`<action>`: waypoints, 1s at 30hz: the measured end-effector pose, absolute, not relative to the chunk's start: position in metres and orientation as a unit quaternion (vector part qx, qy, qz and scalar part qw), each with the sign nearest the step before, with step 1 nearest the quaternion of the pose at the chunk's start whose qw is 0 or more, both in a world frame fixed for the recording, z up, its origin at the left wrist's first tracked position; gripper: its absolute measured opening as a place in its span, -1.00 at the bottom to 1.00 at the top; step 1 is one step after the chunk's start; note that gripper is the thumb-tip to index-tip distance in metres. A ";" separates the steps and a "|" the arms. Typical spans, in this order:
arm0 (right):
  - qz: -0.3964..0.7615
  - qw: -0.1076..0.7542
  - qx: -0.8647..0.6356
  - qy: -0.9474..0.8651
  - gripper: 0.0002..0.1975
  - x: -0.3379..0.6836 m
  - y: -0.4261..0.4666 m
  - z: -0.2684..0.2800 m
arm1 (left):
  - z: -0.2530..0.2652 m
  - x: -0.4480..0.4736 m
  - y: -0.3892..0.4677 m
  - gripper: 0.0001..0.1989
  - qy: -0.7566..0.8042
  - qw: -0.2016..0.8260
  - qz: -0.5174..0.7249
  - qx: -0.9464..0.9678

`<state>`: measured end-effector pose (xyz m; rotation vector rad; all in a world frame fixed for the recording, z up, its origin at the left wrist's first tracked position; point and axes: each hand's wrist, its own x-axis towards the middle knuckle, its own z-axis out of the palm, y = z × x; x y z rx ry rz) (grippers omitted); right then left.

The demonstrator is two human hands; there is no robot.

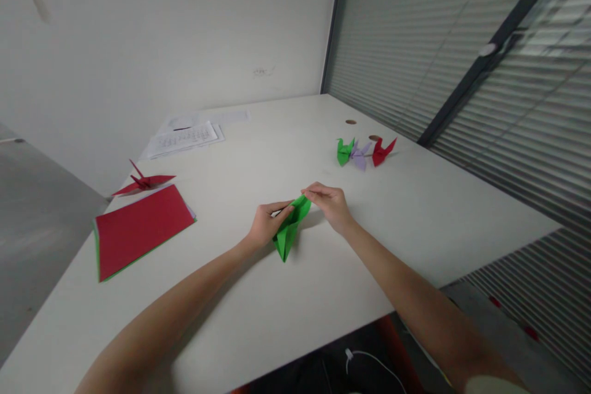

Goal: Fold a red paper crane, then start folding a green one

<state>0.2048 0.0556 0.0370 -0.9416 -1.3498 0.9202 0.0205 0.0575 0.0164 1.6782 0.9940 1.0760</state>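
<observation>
Both hands hold a folded piece of green origami paper [289, 232] above the near middle of the white table [240, 314]. My left hand [268, 221] grips its left side, with the thumb lying over the folds. At the upper right end, my right hand [329, 202] pinches the paper's tip between thumb and fingertips. A pointed flap hangs toward me below the left hand. The palm sides of both hands are hidden.
A stack of coloured paper [145, 231], red on top, lies at left beside a red paper crane [144, 182]. Back right stand a green crane [344, 152], a purple crane [360, 156] and a red crane [381, 152]. Printed sheets [184, 138] lie at back left.
</observation>
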 end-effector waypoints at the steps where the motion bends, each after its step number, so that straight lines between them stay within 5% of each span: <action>1: 0.393 0.588 -0.404 -0.580 -0.72 0.205 0.055 0.037 | 0.017 0.020 0.057 -0.65 0.401 0.441 0.433 0.676; 15: 0.370 0.598 -0.393 -0.592 -0.77 0.204 0.055 0.035 | 0.015 0.019 0.061 -0.65 0.392 0.447 0.426 0.682; 23: 0.321 0.640 -0.376 -0.588 -0.81 0.210 0.056 0.038 | 0.022 0.004 0.073 -0.54 0.332 0.311 0.343 0.822; 30: 0.275 0.641 -0.336 -0.633 -0.87 0.197 0.049 0.033 | 0.008 0.014 0.071 -0.59 0.341 0.386 0.364 0.776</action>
